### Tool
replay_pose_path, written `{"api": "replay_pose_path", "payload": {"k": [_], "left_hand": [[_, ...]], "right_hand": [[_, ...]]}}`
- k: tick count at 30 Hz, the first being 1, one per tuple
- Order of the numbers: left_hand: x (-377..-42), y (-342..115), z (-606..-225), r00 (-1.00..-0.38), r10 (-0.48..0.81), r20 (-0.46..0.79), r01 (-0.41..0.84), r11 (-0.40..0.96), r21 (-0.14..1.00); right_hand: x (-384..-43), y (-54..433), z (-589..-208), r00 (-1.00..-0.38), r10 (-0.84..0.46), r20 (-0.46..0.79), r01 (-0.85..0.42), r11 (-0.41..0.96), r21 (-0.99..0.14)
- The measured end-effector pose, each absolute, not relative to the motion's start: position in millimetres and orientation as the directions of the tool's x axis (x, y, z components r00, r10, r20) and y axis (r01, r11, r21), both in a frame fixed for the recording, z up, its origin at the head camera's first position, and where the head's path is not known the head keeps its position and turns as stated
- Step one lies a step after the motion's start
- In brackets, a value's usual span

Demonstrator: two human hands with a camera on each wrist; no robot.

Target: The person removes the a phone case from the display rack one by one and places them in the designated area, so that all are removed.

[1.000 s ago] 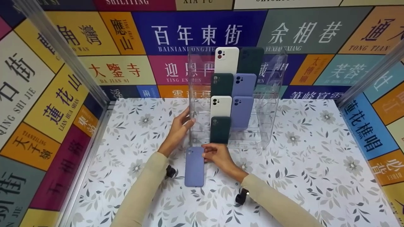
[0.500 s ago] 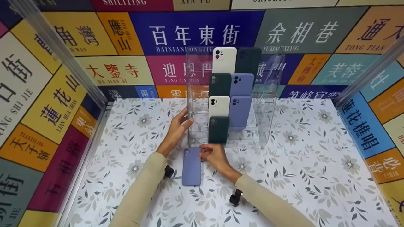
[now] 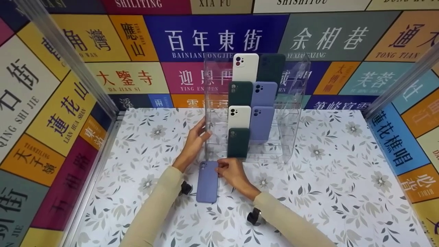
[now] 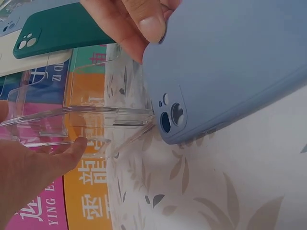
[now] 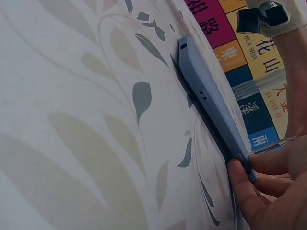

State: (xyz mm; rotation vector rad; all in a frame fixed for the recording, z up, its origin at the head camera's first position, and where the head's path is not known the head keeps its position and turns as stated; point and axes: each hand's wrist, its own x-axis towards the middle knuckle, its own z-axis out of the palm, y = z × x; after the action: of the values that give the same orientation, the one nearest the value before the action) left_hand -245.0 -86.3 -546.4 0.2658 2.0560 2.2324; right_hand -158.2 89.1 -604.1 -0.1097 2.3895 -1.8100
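Observation:
A lavender phone case (image 3: 207, 185) lies close over the patterned tabletop, its camera cutouts toward the clear display stand (image 3: 291, 133). My right hand (image 3: 235, 173) pinches the case's upper right corner between thumb and fingers. In the right wrist view, the case (image 5: 211, 100) is seen edge-on, slightly raised off the cloth along one side, with the right hand (image 5: 273, 191) at its end. My left hand (image 3: 192, 145) grips the stand's left side panel. The left wrist view shows that left hand (image 4: 33, 165) with its thumb on one face of the panel and fingers on the other.
The tiered stand bears several upright cases: white ones (image 3: 245, 68), dark green ones (image 3: 238, 144) and lavender ones (image 3: 262, 125) in two columns. Sign-printed walls (image 3: 216, 32) enclose the back and sides. A floral cloth (image 3: 329, 192) covers the table.
The view shifts slightly. My right hand and the lavender case move a little left relative to the stand. The left hand keeps its hold on the side panel.

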Motion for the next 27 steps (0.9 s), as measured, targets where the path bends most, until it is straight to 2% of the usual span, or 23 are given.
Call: {"api": "replay_pose_path", "payload": {"k": [9,15,27], "left_hand": [[-242,-85,-547,-0.981,0.185,0.056,0.044,-0.07,0.997],[-240,-85,-550,-0.982,0.184,0.049,0.03,-0.105,0.994],[-244,-84,-545,-0.984,0.174,0.046,0.029,-0.1,0.995]], "right_hand": [[-154,93,-606,-0.986,-0.16,-0.054,0.004,0.297,-0.955],[-149,107,-607,-0.986,-0.167,-0.017,-0.039,0.323,-0.946],[-142,149,-594,-0.995,-0.086,0.057,-0.083,0.344,-0.935]]}}
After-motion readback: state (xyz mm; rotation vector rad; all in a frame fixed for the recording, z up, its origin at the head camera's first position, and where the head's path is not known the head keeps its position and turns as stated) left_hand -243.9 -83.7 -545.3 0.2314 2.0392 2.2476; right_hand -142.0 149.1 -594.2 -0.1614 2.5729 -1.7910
